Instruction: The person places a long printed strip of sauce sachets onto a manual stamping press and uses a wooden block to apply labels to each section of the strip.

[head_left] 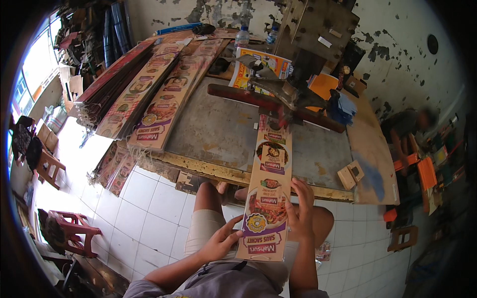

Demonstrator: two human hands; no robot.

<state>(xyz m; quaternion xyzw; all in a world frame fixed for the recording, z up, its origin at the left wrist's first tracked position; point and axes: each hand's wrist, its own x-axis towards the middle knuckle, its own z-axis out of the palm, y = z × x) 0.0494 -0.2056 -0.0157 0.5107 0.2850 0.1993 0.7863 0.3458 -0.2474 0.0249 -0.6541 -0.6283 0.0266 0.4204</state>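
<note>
We're holding the long printed strip (pixel 266 198) by its near end, left hand (pixel 221 243) and right hand (pixel 300 211) fingers clamped on opposite edges, long axis running straight away onto the counter (pixel 218 134) under the punch press (pixel 288 94).

- A stack of long printed strips (pixel 149 94) is laid slanting across the left end of the table (pixel 218 129).
- More strips (pixel 115 166) are seen hanging off the table's left edge over the white tiled floor (pixel 144 208).
- Two plastic bottles (pixel 242 37) are stood at the far edge of the table, near the flaking wall (pixel 397 54).
- Two small wooden blocks (pixel 351 174) are placed near the table's right front corner.
- Red plastic stools (pixel 74 231) are set on the floor at the left.
- Another person (pixel 407 129) is seated low at the right, blurred.
</note>
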